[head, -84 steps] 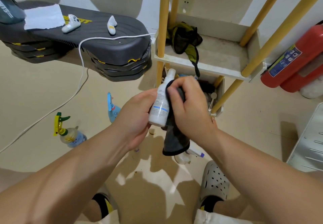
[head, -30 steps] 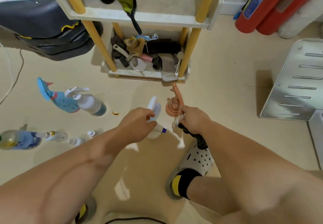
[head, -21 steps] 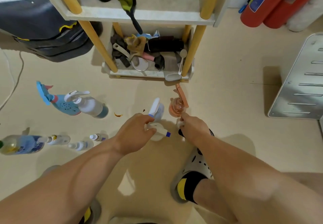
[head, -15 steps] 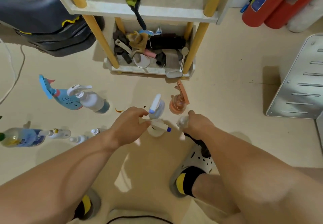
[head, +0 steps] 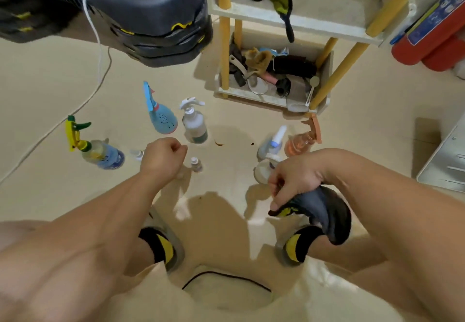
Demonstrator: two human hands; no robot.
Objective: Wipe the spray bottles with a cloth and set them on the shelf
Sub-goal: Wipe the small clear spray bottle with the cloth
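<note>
Your left hand (head: 163,157) curled in fist, nothing visible inside. Your right hand (head: 294,178) grips dark cloth (head: 324,211). Nearest target, small bottle (head: 196,164), stands upright on floor (head: 239,125), just right of your left hand, well left of right one: left is nearer, likely picker. Long axis vertical, so reach from side. Tiny, pale cap, brownish body, blurred. Shelf (head: 327,31) lies ahead, further right.

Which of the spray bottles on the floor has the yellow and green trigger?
The clear bottle with the blue label, standing farthest left of them all. The triggers on the other bottles are blue, white or orange.
</note>
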